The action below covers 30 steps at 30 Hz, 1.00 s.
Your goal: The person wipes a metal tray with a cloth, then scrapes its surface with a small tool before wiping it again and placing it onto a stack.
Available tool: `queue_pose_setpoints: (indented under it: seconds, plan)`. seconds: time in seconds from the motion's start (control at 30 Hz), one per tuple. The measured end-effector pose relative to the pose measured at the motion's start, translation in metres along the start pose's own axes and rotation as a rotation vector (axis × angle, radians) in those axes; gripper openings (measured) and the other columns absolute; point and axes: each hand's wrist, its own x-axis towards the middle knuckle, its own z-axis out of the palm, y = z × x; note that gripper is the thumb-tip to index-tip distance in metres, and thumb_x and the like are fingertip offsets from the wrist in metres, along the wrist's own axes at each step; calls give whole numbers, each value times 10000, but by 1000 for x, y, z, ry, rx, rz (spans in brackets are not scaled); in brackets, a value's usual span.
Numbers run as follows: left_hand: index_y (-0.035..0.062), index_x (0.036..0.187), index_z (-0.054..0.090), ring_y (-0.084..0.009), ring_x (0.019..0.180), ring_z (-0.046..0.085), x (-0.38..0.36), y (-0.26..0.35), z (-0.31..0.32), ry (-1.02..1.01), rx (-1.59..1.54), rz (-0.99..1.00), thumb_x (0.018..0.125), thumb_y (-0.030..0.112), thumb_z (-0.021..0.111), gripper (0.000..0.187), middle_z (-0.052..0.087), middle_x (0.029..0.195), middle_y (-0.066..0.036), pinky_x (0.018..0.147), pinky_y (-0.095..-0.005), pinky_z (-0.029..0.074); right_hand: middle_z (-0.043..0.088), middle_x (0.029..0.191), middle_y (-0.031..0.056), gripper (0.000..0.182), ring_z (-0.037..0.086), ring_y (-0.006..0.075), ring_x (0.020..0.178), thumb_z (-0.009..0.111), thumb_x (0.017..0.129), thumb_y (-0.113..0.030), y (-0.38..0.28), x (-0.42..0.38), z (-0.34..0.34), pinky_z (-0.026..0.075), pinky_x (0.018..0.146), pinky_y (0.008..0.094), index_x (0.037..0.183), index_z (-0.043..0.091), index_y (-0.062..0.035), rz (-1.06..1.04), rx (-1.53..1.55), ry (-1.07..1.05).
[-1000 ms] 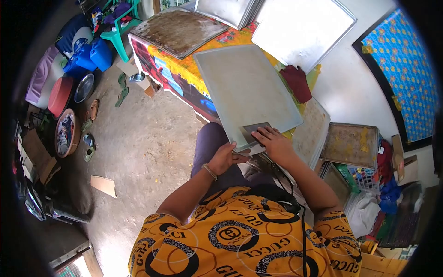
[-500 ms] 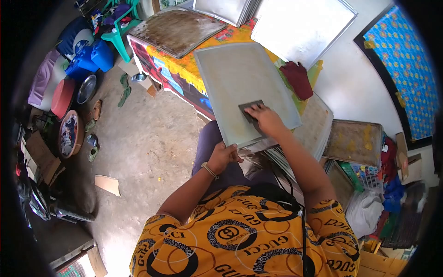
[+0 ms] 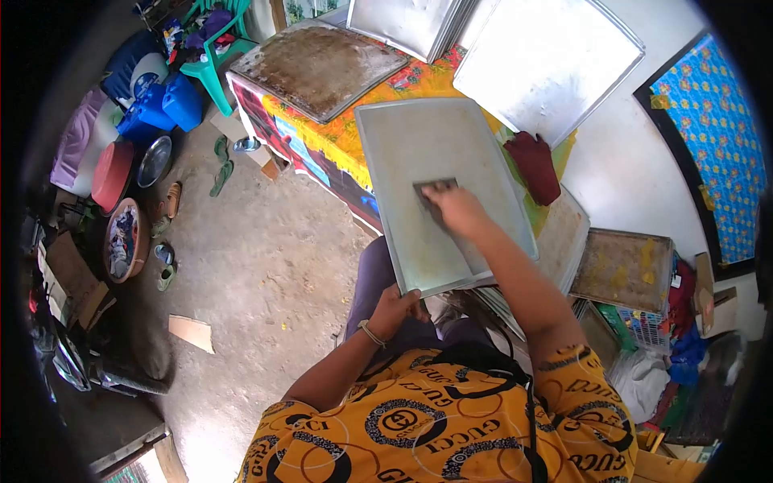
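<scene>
A large grey metal baking tray [image 3: 435, 145] slants from my lap toward the table, its far end overlapping the table's edge in view. Its near left corner is gripped by my left hand [image 3: 396, 312], thumb on top of the rim and fingers curled below. My right hand [image 3: 459, 211] presses a thin dark square abrasive pad [image 3: 419, 190] flat against the tray's surface, near the middle. The palm and fingers hide part of the pad. A paler streak shows on the metal below the right hand.
On the cloth-covered table [image 3: 338, 153] lies a brown-stained tray [image 3: 318, 68]. Shiny trays [image 3: 547, 64] lean at the back, with a maroon glove [image 3: 533, 167] before them. More trays [image 3: 620, 266] are stacked at right. Sandals [image 3: 221, 177] and a cardboard piece [image 3: 191, 332] lie on the floor.
My right hand has slid the pad up the tray, away from the near edge. The left hand keeps its corner grip. The whole view has shifted, so the tray sits lower.
</scene>
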Motion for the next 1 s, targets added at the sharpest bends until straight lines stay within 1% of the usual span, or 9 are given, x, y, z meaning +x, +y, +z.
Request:
queue_pose_setpoints:
  seconds: [0.13,0.3,0.4,0.5,0.73,0.8,0.87,0.97,1.0]
  plan:
    - [-26,977,485,-217,598,632,-1,-2,-1,9,-17,-28,933,150,508,183,567,630,-82,608,-314,530,574,1170,177,358,606,357,921,391,911,-109,8,34,-5,504,782,445,1239,532,-141,12,-4,36]
    - [-30,998,483,-209,593,628,-2,-1,-5,-24,-5,-25,935,153,510,195,568,635,-81,609,-307,533,513,1289,144,492,509,370,1134,483,809,-74,-44,-86,-24,447,922,425,1298,477,-127,-54,-16,-212]
    - [-26,1001,485,-206,596,630,-1,1,-5,-25,-30,-23,935,155,511,194,572,641,-82,609,-299,535,528,1258,133,488,526,359,1099,511,794,-82,-53,-119,-21,445,924,425,1280,488,-121,-93,-29,-145]
    - [-22,1004,490,-211,614,639,-1,-3,-6,-31,-34,-28,933,155,513,192,578,652,-84,613,-302,541,546,1229,142,489,523,360,1111,509,796,-83,-51,-64,-33,463,884,450,1283,491,-126,23,51,-220]
    - [-55,970,501,-224,645,649,-13,8,8,101,-20,-20,897,160,555,234,598,695,-100,644,-367,569,616,1095,177,389,600,352,960,458,829,-16,-3,73,-33,483,829,409,1167,612,-133,184,259,-28]
    - [-63,1062,467,-264,782,649,-17,9,-2,98,-1,-22,912,200,539,311,607,883,-175,721,-381,553,621,1082,187,436,602,366,944,482,786,18,18,64,-29,487,814,403,1168,616,-143,125,403,122]
    - [-75,1191,419,-300,935,633,-27,8,-9,136,-36,-19,921,237,532,428,590,1045,-230,817,-384,528,653,994,179,462,642,292,890,506,733,33,23,25,-58,497,782,363,1155,623,-116,178,601,208]
    - [-46,1389,233,-376,1095,552,-57,-5,-38,376,830,405,916,316,548,674,509,1244,-246,873,-389,489,672,932,151,369,650,224,868,551,726,15,48,-42,-65,525,728,365,1089,619,2,502,1115,178]
    - [-22,1409,208,-375,1143,513,-68,-21,-54,375,1004,359,899,365,557,729,469,1289,-247,897,-386,473,665,950,144,337,650,236,868,570,732,7,55,-65,-61,537,727,380,1067,608,18,566,1433,247]
